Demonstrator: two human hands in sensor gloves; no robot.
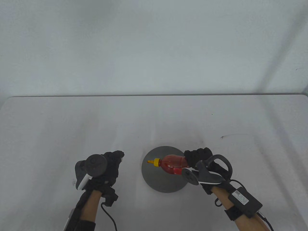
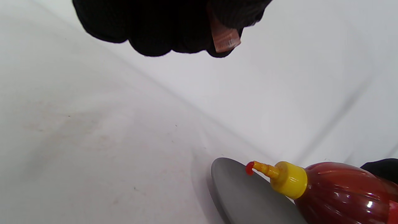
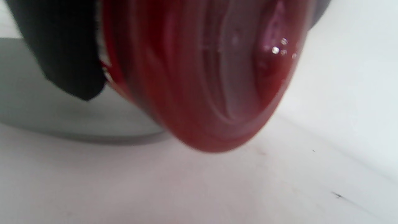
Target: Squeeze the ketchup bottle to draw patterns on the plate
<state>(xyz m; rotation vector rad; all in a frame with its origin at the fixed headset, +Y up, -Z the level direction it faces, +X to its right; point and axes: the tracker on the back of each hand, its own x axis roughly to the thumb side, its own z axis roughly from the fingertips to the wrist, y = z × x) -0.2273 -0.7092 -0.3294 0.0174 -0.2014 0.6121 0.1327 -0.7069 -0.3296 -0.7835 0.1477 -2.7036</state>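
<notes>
A plain white table (image 1: 72, 125) ran back to a pale wall, and a round grey plate (image 1: 166, 182) sat near its front edge, between the two hands. The right hand (image 1: 202, 163) gripped the ketchup bottle (image 1: 174, 164) around its rear half, fingers wrapped on the red body, and held it nearly on its side above the plate with the yellow cap (image 2: 287, 179) and nozzle (image 2: 264, 168) pointing towards the left rim. In the left wrist view a red bead (image 2: 249, 168) of ketchup sat at the nozzle tip, and no ketchup showed on the plate's visible surface.

To do this step well, the bottle probably needed tipping further nose-down, with the tip close over the plate's middle instead of its rim, then an even squeeze while the hand travelled steadily. A hard squeeze at that flat angle risked a spurt past the rim onto the table.

The left hand (image 1: 101, 168) rested just beside the plate, fingers curled loosely and holding nothing. Nothing lay in the way, though the plate was unsteadied and might slide if the nozzle dragged on it.
</notes>
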